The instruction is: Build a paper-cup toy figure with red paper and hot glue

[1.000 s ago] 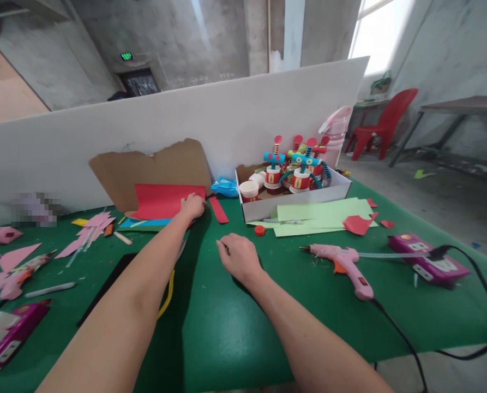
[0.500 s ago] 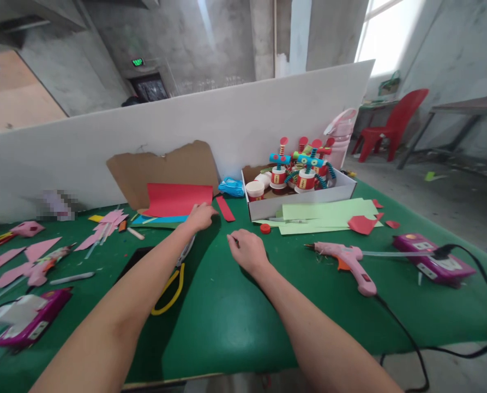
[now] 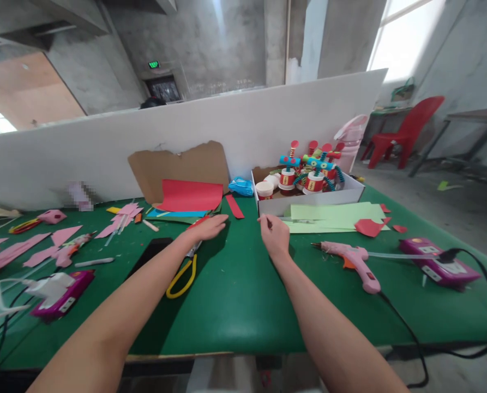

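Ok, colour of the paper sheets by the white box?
Paper sheets: light green, best in head view.

Looks like a craft workshop inside a rough, gray room. Has a green tabletop [image 3: 235, 305] covered with making stuff: a pink glue gun [image 3: 349, 255] at four o'clock, one more glue gun [image 3: 67, 254] at nine, yellow-handled scissors [image 3: 193, 268] between seven and eight, and red paper [image 3: 192, 195] at nine. Shows funny cup toys [image 3: 314, 183] standing in a box [image 3: 274, 207] close to three o'clock. Has a gray concrete wall [image 3: 243, 49] up at twelve, with a lit green sign [image 3: 154, 64] at eleven and a bright window [image 3: 410, 41] at two. Also has a red chair [image 3: 409, 136] and another table [image 3: 482, 115] between two and three.
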Tool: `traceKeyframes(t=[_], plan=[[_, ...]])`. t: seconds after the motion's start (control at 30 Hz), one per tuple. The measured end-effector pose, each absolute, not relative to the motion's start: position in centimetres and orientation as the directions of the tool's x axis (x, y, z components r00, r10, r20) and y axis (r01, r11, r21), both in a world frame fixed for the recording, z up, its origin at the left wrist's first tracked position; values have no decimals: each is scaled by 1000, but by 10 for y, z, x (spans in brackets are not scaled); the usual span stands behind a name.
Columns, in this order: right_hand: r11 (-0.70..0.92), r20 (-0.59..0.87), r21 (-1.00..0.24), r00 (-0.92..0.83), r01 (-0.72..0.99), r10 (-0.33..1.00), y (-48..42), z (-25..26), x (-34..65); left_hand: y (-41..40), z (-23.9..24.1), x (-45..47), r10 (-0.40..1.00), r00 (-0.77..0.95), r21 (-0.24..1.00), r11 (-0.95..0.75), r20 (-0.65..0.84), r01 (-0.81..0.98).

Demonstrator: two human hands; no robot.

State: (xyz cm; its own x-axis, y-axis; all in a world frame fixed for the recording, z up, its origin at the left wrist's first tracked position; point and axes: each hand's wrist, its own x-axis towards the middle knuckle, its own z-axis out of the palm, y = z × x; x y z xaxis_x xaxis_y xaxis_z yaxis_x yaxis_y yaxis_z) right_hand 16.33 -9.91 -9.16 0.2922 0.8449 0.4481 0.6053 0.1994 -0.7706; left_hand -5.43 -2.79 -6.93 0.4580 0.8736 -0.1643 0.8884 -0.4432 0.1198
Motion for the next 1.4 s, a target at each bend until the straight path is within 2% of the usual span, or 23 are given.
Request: traceKeyframes(t=[0.17, 0.3, 0.37, 0.4, 0.47, 0.57, 0.73, 0.87, 1.07, 1.2, 1.33, 1.4], plan=[[194, 446, -800, 345, 568, 826, -99, -94, 170, -72, -101, -41, 845, 506, 83, -499, -174, 863], [209, 440, -821, 356, 531, 824, -99, -93, 165, -115, -94, -50, 636, 747, 218, -715, -192, 664], [236, 447, -832, 354, 501, 821, -99, -91, 162, -113, -81, -52, 548, 814, 287, -762, -192, 581], [250, 453, -835, 353, 490, 819, -99, -89, 162, -104, -74, -52, 592, 793, 282, -743, -145, 607], [271, 467, -834, 354, 480, 810, -99, -88, 162, -74, -64, -46, 721, 691, 187, -674, -43, 715], [262, 462, -837, 366, 480, 808, -98, -87, 165, -21, -62, -29, 859, 507, 27, -507, -63, 862], [249, 428, -863, 375, 441, 822, -98, -89, 168, 24, -82, -16, 863, 476, -56, -491, -172, 870], [276, 439, -869, 383, 411, 813, -100, -85, 164, 41, -85, -25, 895, 424, -109, -439, -138, 892], [310, 486, -849, 404, 427, 775, -100, -84, 164, 72, -87, -6, 916, 362, -128, -385, -172, 914], [326, 501, -847, 424, 420, 754, -97, -87, 167, 72, -93, 7, 894, 388, -117, -420, -223, 900], [329, 499, -853, 446, 405, 743, -95, -88, 168, 54, -86, -2, 803, 513, -49, -551, -305, 833], [325, 493, -857, 449, 401, 745, -95, -87, 169, 46, -79, -9, 708, 603, 62, -628, -366, 776]])
